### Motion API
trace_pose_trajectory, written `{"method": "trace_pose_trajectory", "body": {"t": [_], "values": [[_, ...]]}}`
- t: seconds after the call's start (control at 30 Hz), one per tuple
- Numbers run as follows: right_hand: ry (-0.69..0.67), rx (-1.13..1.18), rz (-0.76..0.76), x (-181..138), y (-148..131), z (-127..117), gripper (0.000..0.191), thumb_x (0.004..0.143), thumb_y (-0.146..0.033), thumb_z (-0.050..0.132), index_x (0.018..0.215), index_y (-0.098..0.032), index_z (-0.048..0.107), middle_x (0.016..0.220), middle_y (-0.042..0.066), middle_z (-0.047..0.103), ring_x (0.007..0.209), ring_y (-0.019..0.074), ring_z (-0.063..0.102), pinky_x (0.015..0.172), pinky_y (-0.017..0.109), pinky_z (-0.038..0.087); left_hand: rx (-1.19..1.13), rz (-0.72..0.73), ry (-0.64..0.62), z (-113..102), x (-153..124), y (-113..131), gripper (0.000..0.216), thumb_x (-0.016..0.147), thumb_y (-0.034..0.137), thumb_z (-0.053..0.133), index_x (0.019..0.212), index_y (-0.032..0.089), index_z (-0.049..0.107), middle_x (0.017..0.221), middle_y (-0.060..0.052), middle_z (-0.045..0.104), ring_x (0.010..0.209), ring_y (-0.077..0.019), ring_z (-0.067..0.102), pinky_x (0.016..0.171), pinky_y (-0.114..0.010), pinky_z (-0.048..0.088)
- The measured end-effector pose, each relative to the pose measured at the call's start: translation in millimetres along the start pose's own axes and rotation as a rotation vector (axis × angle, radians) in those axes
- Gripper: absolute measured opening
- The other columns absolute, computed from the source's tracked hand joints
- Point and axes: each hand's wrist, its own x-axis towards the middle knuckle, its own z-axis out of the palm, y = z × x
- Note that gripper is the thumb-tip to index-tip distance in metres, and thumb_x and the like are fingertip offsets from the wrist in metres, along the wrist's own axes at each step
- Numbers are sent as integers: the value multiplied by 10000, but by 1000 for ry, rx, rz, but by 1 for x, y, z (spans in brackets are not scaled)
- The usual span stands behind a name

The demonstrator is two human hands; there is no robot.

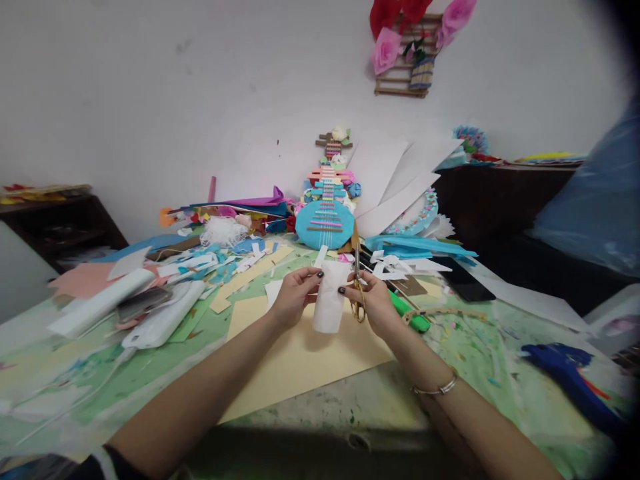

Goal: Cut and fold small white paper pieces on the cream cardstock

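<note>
A small white sheet of paper [330,303] hangs upright between my hands, above the table. My left hand [299,291] pinches its left edge between thumb and fingers. At the right edge, my right hand [373,298] is closed around a pair of scissors [358,293] with gold-coloured handles. The blades point up and away from me, and the right thumb touches the paper. Beneath both hands lies a cream sheet of card [295,360]. Behind them, a blue paper pipa-shaped lute [325,223] with coloured bars and white strings leans against the wall.
On the left are a white power strip [163,317], a white roll [103,303] and paper scraps. To the right lie a black phone [465,279], a green marker-like object [410,312] and a blue glue gun [570,377]. White sheets [395,180] lean at the back.
</note>
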Motion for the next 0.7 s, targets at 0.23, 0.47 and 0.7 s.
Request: {"method": "trace_pose_trajectory", "body": {"t": [0.23,0.47,0.7], "values": [[-3,88,11,-3,-3,3,420,493,-281,825,783,-184,538,570,-54,565,489,77,477,454,183,307,-89,-176,-85,5,-3,-10,275,670,292,741,877,128,666,765,-49,694,629,-132,622,584,-227,472],[-66,-42,-5,-5,1,8,406,492,-282,834,750,-175,539,628,-26,626,528,96,522,513,212,366,-223,-357,-149,13,-6,-17,243,703,267,666,907,139,694,768,-55,689,583,-116,582,538,-216,432],[-47,-34,12,-8,-1,12,461,472,-316,842,754,-192,499,619,-23,643,502,99,517,465,205,387,-226,-342,-191,7,-3,-22,232,755,262,563,887,114,684,801,-82,672,633,-147,596,656,-288,488]]}}
